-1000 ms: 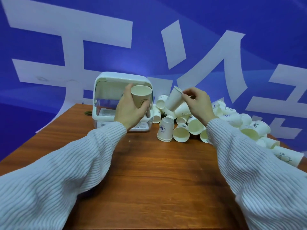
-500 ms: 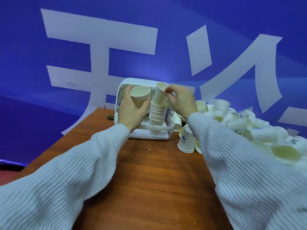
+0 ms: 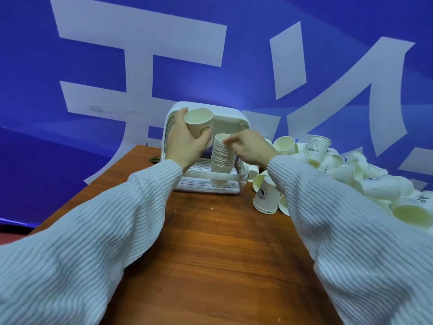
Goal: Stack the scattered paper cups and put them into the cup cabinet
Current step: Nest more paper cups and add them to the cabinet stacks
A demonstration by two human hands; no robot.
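The white cup cabinet (image 3: 234,116) stands open at the far end of the wooden table (image 3: 222,254). Inside it a tall stack of paper cups (image 3: 221,160) stands mouth up on the slatted tray. My right hand (image 3: 248,146) pinches the rim of the stack's top cup. In front of the cabinet's opening, up and to the left of the stack, my left hand (image 3: 185,141) grips a single paper cup (image 3: 199,123), mouth up. A heap of scattered paper cups (image 3: 346,170) covers the table's right side.
One cup (image 3: 266,195) stands upside down beside the cabinet's right front corner, others lie on their sides around it. A blue wall with large white characters (image 3: 140,55) rises behind the table. A round cable hole (image 3: 155,159) sits left of the cabinet.
My right hand carried its cup left from the heap and set it onto the stack in the cabinet. My left hand kept its cup by the cabinet. The view swung left and closer.
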